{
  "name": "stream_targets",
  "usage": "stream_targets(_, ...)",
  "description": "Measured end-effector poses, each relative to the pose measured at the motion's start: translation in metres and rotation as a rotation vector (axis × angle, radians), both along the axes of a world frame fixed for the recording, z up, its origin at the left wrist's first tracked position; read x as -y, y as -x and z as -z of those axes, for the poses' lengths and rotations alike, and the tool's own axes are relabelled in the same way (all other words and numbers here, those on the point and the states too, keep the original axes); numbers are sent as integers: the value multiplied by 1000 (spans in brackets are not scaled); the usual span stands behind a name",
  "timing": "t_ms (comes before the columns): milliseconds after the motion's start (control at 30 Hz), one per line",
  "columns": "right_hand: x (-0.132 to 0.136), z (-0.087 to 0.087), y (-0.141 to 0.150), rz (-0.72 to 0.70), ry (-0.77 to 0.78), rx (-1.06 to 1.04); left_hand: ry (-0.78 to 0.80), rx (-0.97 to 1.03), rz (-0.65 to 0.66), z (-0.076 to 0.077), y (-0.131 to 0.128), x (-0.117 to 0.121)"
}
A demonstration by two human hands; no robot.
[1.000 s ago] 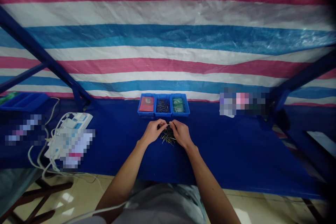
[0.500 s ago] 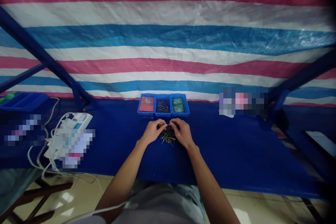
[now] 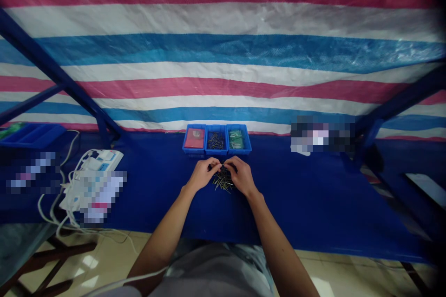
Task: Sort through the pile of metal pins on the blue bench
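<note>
Head view: left hand (image 3: pixel 203 174) at 10 o'clock of the pile of thin metal pieces (image 3: pixel 223 183), right hand (image 3: pixel 242 175) at 2 o'clock. Fingers bent inward, tips near each other over pile's 12 o'clock edge; too small to tell if clamped on a piece. Pile on blue table (image 3: pixel 296 204). Bins beyond: red-packet bin (image 3: pixel 194 151) at 11, metal-piece bin (image 3: pixel 216 152) at 12, green-packet bin (image 3: pixel 239 151) at 1. Power strip (image 3: pixel 112 159) well apart, 9 o'clock.
</note>
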State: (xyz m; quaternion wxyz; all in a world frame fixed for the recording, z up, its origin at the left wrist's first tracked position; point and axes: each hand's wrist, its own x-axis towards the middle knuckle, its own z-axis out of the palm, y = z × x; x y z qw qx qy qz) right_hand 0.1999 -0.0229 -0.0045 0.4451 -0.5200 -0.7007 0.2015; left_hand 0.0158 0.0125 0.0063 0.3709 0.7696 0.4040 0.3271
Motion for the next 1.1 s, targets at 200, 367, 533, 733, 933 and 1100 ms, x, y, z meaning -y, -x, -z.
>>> stream_targets(200, 0, 3, 1, 28, -11, 54, 6, -11, -4, 1, 0, 0)
stream_targets(367, 0, 2, 1, 52, -9, 103, -16, 1, -2, 2, 0, 0)
stream_targets(533, -1, 4, 3, 84, -14, 170, -6, 1, 5, 2, 0, 0)
stream_targets(733, -3, 7, 3, 121, -2, 214, -4, -11, 8, 3, 0, 0)
stream_targets(933, 1, -2, 1, 32, -7, 106, 7, 35, -10, 6, 2, -2)
stream_targets(1100, 3, -2, 1, 10, -15, 62, 11, 35, -29, 7, 2, -3)
